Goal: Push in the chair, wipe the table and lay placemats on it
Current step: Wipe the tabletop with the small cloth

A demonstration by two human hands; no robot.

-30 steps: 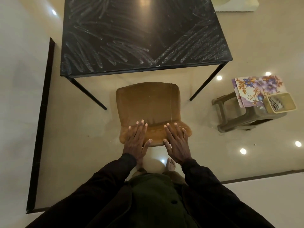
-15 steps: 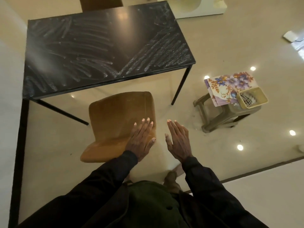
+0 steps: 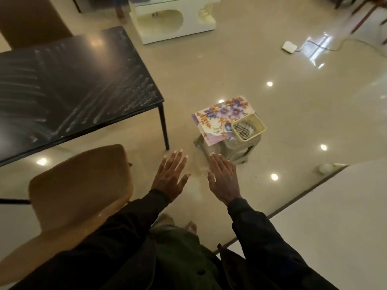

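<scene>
At about eight o'clock in the view, the tan chair (image 3: 79, 195) stands on the glossy floor, its far edge close to the near edge of the black table (image 3: 73, 86), which lies at its twelve o'clock. The table's dark top shows pale streaky smears. At three o'clock of the chair, the left hand (image 3: 170, 178) hovers over the floor, flat, fingers straight and spread, holding nothing and clear of the chair. Just beside it at its three o'clock is the right hand (image 3: 224, 181), equally flat and empty, with its fingers closer together. Both sleeves are dark.

At one o'clock of the hands, the floral placemats (image 3: 217, 120) lie on a low plastic stool (image 3: 236, 151), overhanging its left side. A small yellow basket (image 3: 259, 124) holding a striped cloth (image 3: 244, 129) sits on the stack's right corner. Farther out, a second brown chair (image 3: 31, 19) stands behind the table at eleven o'clock, a white cabinet (image 3: 173, 19) stands at twelve, and a white box (image 3: 289, 47) with a cable lies on the floor at two.
</scene>
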